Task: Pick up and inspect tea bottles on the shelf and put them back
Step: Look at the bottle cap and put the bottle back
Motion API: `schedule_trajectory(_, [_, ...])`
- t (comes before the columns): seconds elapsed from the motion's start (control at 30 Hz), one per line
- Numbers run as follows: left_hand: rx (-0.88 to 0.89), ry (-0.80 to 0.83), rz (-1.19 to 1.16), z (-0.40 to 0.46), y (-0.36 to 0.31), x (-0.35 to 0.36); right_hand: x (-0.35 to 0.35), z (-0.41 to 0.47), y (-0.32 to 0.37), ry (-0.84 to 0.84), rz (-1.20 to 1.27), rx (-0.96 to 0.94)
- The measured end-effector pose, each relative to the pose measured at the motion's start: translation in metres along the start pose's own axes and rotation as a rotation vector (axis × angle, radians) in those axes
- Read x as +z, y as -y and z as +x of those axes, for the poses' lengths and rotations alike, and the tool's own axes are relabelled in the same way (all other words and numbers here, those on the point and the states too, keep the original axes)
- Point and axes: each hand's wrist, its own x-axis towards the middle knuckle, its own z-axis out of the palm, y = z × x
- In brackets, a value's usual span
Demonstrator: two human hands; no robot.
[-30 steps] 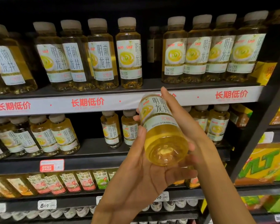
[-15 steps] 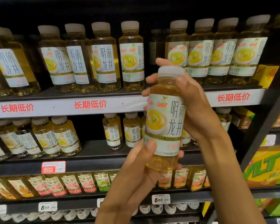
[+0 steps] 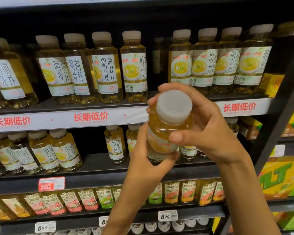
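Dark shelf [image 3: 95, 107] with white price strip [image 3: 66, 119]; upright tea bottles [image 3: 134, 67] stand in a row on top tier, more bottles [image 3: 64, 150] on tier below; yellow cartons [image 3: 271, 84] at right.
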Motion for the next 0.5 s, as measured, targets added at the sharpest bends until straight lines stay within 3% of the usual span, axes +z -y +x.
schedule_trajectory(0.2, [0.08, -0.145, 0.199, 0.033, -0.004, -0.003, -0.007, 0.015, 0.008, -0.002, -0.138, -0.079])
schedule_trajectory(0.5, [0.129, -0.277, 0.17, 0.076, -0.008, 0.002, -0.022, 0.061, 0.011, -0.342, 0.005, -0.089])
